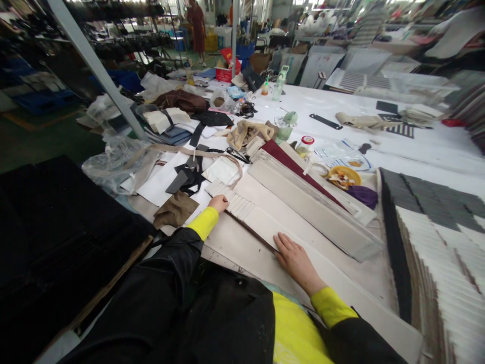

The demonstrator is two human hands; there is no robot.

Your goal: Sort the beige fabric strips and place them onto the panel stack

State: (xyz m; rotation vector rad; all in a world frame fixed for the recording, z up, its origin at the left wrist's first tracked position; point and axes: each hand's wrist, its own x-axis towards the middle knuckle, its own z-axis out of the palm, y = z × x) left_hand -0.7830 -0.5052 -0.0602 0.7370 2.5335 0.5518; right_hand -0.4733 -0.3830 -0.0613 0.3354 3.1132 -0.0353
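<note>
A long stack of off-white strips (322,268) runs diagonally across the table in front of me, its layered ends fanned out like steps at the far left. My left hand (219,203) is closed, its fingers pinching the near edge by those stepped ends; the fingertips are partly hidden. Farther along the same stack, my right hand (297,259) lies flat with fingers stretched out, touching the top surface and near edge. Beyond it sits a second stack of pale strips (303,202), with a dark red strip (299,169) behind.
On the right stand tall piles of white and grey sheets (443,253). A yellow bowl of scraps (344,177), a purple cloth (362,196) and a red-lidded jar (306,144) lie beyond the strips. Fabric scraps, a brown cloth piece (176,208) and plastic bags (113,164) crowd the left.
</note>
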